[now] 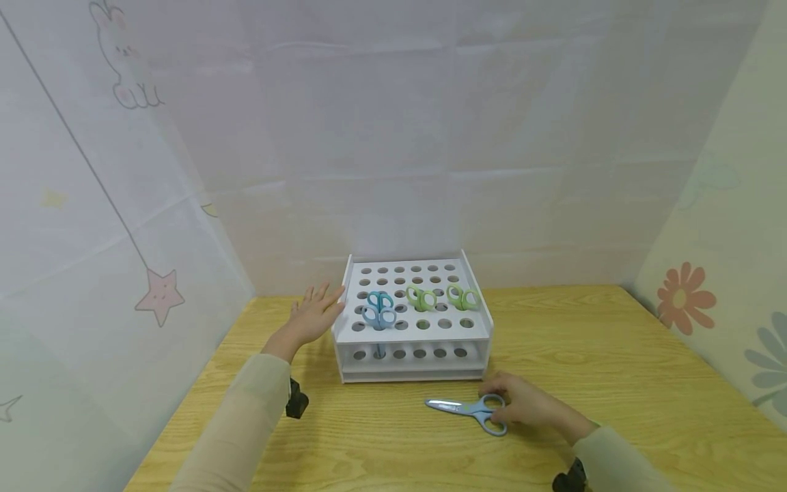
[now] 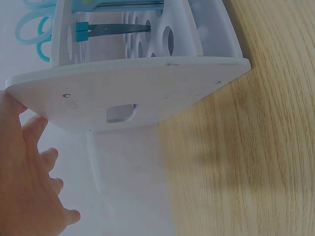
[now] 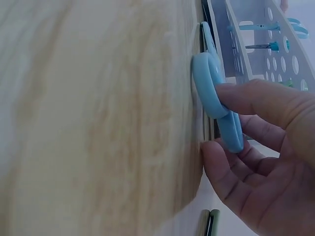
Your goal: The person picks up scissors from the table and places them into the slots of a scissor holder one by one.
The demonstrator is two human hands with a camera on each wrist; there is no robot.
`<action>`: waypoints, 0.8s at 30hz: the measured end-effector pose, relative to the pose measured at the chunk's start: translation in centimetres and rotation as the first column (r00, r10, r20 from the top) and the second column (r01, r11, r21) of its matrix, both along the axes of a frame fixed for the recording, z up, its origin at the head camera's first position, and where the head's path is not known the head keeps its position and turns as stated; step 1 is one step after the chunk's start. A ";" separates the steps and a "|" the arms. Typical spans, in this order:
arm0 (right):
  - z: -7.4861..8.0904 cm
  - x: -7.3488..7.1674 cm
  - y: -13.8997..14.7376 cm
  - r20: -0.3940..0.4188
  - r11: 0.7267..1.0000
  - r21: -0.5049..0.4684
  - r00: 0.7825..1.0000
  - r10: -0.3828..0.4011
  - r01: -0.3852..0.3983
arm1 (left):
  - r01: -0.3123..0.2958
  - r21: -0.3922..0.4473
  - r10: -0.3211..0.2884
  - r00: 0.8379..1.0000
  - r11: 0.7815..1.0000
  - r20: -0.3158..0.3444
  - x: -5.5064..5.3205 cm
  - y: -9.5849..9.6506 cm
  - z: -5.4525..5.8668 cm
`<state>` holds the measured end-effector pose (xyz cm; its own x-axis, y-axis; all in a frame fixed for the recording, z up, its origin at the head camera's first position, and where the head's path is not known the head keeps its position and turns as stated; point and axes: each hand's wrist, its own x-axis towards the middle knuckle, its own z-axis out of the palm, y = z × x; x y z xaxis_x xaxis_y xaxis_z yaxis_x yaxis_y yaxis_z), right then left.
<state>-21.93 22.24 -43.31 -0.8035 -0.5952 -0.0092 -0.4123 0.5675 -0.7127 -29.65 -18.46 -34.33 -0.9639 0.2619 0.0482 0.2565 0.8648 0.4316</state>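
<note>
A pair of light blue scissors [image 1: 470,408] lies on the wooden table, blades pointing left. At its handle loops is my right hand [image 1: 525,404]; in the right wrist view, thumb and curled fingers pinch the handles [image 3: 209,86]. My left hand [image 1: 315,316] spreads its fingers against the left side of a white rack with round holes [image 1: 433,333]. In the left wrist view, its fingertips touch the side panel's edge. Teal scissors [image 1: 380,298], pale blue scissors [image 1: 378,316] and two green pairs, one left [image 1: 421,298] and one right [image 1: 462,298], stand handles up in the rack.
The rack stands at the middle of the wooden table [image 1: 553,342], near the back. Patterned cloth walls [image 1: 399,137] close off the back and sides. A small green thing [image 3: 211,223] shows below the right hand in the right wrist view, too little visible to name.
</note>
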 end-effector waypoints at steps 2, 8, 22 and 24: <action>0.0 0.0 -0.1 0.002 1.000 -0.008 1.000 -0.003 0.003 | 0.000 0.002 0.000 1.000 1.000 0.001 0.0 0.0 0.0; -0.1 0.0 -0.1 0.068 0.995 -0.095 0.998 0.012 -0.006 | 0.000 0.001 0.000 1.000 1.000 0.004 0.1 0.0 0.0; 0.6 -0.1 -0.3 0.221 0.975 -0.207 0.975 -0.037 0.084 | -0.012 -0.004 0.012 1.000 1.000 0.001 0.0 0.0 0.0; 0.9 -0.1 -0.4 0.221 0.967 -0.233 0.974 -0.048 0.101 | -0.009 0.000 0.009 1.000 1.000 0.004 0.0 0.0 0.0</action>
